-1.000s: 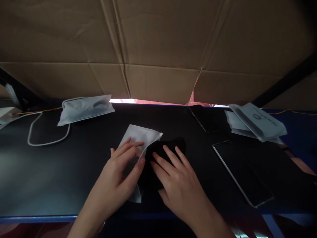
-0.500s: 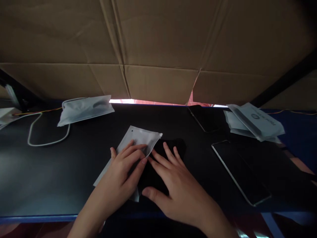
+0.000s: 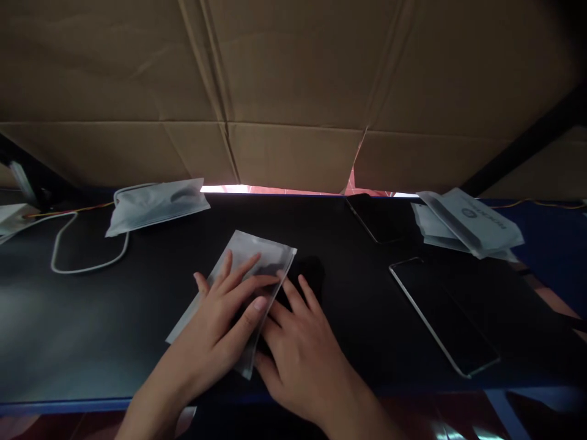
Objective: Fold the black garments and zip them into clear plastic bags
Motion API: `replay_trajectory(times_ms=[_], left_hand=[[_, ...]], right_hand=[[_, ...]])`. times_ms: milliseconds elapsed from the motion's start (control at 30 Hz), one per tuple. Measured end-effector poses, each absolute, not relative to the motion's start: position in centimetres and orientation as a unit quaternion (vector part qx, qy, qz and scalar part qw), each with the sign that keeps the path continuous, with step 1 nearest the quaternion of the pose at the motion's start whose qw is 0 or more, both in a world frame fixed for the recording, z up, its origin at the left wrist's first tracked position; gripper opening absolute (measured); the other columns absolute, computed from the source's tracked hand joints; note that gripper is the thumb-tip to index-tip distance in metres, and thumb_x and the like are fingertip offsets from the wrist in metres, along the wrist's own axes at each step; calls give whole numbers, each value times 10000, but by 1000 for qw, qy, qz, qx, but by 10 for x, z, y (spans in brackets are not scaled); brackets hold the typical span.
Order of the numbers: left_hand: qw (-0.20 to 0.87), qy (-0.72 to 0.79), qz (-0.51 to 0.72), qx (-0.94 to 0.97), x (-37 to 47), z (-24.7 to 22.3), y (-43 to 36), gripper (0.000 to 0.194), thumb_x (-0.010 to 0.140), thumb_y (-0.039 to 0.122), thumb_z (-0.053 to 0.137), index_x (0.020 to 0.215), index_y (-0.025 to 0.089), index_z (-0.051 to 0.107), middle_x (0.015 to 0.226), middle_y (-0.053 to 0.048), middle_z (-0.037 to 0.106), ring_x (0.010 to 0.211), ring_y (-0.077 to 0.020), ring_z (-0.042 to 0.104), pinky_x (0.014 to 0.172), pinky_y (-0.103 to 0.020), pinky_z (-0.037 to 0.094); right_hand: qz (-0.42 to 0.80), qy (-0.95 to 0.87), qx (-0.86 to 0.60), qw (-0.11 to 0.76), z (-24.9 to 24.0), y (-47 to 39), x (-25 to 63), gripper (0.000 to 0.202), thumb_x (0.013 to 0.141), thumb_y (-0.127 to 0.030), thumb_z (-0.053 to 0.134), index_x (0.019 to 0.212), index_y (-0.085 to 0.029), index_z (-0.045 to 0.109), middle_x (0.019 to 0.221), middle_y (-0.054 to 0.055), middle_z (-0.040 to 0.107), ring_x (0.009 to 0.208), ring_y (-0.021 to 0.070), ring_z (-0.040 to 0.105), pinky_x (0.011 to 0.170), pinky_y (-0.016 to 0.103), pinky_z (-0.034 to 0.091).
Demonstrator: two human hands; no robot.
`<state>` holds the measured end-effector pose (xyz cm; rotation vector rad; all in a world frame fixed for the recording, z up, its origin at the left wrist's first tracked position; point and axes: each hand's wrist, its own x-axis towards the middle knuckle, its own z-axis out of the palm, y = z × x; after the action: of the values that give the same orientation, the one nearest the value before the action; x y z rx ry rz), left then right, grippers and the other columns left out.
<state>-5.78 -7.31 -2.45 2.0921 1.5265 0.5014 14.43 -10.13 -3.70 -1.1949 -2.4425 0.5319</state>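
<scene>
A frosted white zip pouch lies slanted on the black table in front of me. My left hand rests flat over it with the fingers spread. A greyish patch shows through the film near the pouch's upper right; I cannot make out what it is. At the pouch's right-hand edge is my right hand, with its fingers stretched out. Some of its fingertips touch or pass under that edge; the left hand and the film partly hide them.
To the right lie a large dark phone with a pale rim and a smaller dark phone. Printed white pouches are stacked beyond them. At the far left are another filled pouch and a white cable. Brown cardboard stands along the back.
My right hand has shifted left, its fingers now closer against the pouch's edge. My left hand's fingers have spread and reached further across the pouch, which has slid slightly left.
</scene>
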Motion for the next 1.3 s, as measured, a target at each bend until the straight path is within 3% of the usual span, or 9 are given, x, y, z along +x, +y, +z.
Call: replay_trajectory(times_ms=[167,333,433,500,700,833,967,1100,1300], left_hand=[[210,506,129,827,-73,-33,-74,594,1133,658,297,1707,512,334,1838,-6,238,1696,-453,67,1214,-902,25],[206,486,140,838,-76,-33,-78,593,1147,649,244,1720,504,299,1838,0,237,1693,-440,138,1241,-865,102],[186,503,143,832,-78,-38,-76,582,1162,597,275,1735,497,243,1832,8,261,1695,-428,159,1247,-858,148],[176,505,138,834,-80,-41,-75,583,1170,569,286,1743,493,210,1837,10,250,1699,-403,169,1270,-837,150],[163,490,125,847,-74,-44,-78,631,1170,584,283,1769,448,134,1853,-40,198,1708,-371,160,1300,-809,110],[142,477,137,857,-70,-43,-82,742,1131,670,357,1780,408,110,1845,-72,230,1698,-411,182,1294,-814,145],[126,467,158,861,-70,-39,-83,844,1086,748,399,1785,389,93,1847,-107,206,1678,-460,227,1268,-832,207],[137,471,169,855,-75,-35,-82,744,1118,687,362,1775,440,119,1843,-65,241,1675,-439,262,1275,-810,229],[141,518,162,828,-86,-44,-78,610,1158,547,298,1754,509,172,1835,-4,297,1680,-403,281,1267,-814,251]], right_hand=[[212,-824,-481,211,-39,-99,130,592,1121,-364,534,1684,-196,467,1764,62,458,1714,389,175,1385,697,176],[265,-848,-406,213,-26,-91,138,743,1095,-320,599,1766,-261,285,1845,1,251,1730,308,121,1409,614,130],[292,-864,-367,182,-17,-93,167,581,1112,-390,617,1673,-301,488,1796,-54,385,1710,208,227,1399,446,261],[264,-869,-385,167,-17,-95,185,483,1139,-388,569,1615,-307,575,1766,-65,434,1699,232,268,1387,473,302],[204,-893,-371,149,-31,-96,182,495,1148,-329,555,1637,-258,540,1702,2,548,1674,280,336,1395,561,275],[203,-892,-369,164,-33,-89,162,383,1174,-305,486,1488,-221,686,1633,41,629,1684,246,315,1417,503,206],[209,-893,-345,197,-34,-78,140,428,1148,-293,549,1563,-218,619,1704,50,544,1693,224,292,1425,468,151],[221,-888,-334,227,-28,-73,126,539,1149,-291,542,1668,-161,472,1786,77,402,1708,204,239,1416,424,188],[194,-888,-353,222,-24,-91,158,377,1184,-334,482,1453,-179,696,1645,37,617,1654,183,379,1408,385,232]])
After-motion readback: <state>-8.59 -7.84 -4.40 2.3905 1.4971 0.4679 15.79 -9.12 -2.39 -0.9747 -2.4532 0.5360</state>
